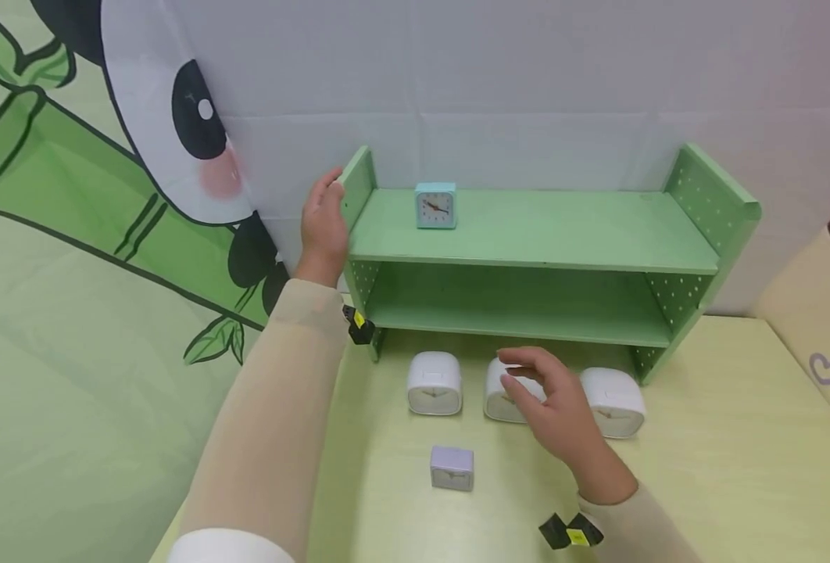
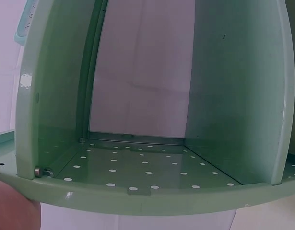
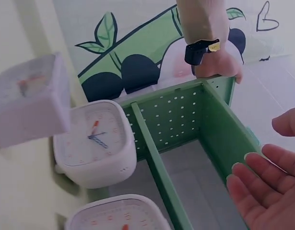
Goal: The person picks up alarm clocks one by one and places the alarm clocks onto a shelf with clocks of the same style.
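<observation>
My left hand (image 1: 325,234) touches the left side panel (image 1: 360,186) of a green two-tier shelf (image 1: 542,228), its fingers pointing up along the outside. In the left wrist view, only a bit of that hand (image 2: 15,206) shows, beside the panel's edge. My right hand (image 1: 563,414) holds nothing; its fingers are loosely bent above the table, covering part of the middle white clock (image 1: 495,395). Two more white clocks, a left one (image 1: 434,383) and a right one (image 1: 613,403), stand in the same row. Nearer to me is a small lilac clock (image 1: 452,467).
A small light-blue clock (image 1: 435,206) stands on the upper board, left of its middle. The shelf's right panel (image 1: 713,191) rises at the other end. All stands on a pale yellow table (image 1: 753,453), with a printed cloth (image 1: 527,78) hanging behind.
</observation>
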Action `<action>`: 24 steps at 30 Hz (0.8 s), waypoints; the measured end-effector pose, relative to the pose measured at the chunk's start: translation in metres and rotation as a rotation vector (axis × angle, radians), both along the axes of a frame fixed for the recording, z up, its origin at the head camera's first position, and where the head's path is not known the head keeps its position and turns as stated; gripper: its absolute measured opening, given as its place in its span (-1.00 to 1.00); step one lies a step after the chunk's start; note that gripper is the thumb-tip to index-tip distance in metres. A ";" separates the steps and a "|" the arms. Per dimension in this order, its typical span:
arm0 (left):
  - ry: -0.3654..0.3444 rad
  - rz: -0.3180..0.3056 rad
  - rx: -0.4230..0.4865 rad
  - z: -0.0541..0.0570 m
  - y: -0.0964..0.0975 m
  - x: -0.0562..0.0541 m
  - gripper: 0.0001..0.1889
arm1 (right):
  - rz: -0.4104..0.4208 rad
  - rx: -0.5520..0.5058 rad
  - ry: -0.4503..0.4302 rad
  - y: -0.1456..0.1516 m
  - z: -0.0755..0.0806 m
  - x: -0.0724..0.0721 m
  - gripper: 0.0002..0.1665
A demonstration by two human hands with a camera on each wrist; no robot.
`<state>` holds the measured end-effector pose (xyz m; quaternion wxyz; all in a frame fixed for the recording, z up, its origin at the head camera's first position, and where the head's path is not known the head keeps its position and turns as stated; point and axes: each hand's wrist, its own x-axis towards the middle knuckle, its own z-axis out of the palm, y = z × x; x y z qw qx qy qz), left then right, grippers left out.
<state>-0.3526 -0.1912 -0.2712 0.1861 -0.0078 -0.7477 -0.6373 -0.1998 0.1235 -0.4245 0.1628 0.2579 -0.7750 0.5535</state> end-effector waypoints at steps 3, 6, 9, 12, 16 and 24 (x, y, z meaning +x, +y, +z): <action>0.002 0.001 0.004 0.000 -0.001 -0.001 -0.49 | -0.005 0.023 0.048 -0.001 -0.013 0.008 -0.61; 0.009 -0.004 -0.002 -0.001 -0.001 -0.001 -0.49 | 0.012 0.087 0.102 -0.004 -0.026 0.014 -0.55; 0.010 -0.006 -0.008 -0.001 -0.001 -0.001 -0.49 | 0.035 0.129 0.113 -0.010 -0.042 0.019 -0.51; 0.004 -0.010 -0.004 -0.001 0.000 -0.001 -0.49 | 0.026 0.135 0.122 -0.015 -0.062 0.023 -0.48; -0.005 -0.010 -0.003 -0.001 0.001 -0.003 -0.49 | -0.008 0.131 0.158 -0.024 -0.089 0.030 -0.43; -0.014 0.007 -0.015 0.000 -0.001 -0.001 -0.47 | 0.105 0.017 0.057 -0.037 -0.110 0.037 -0.31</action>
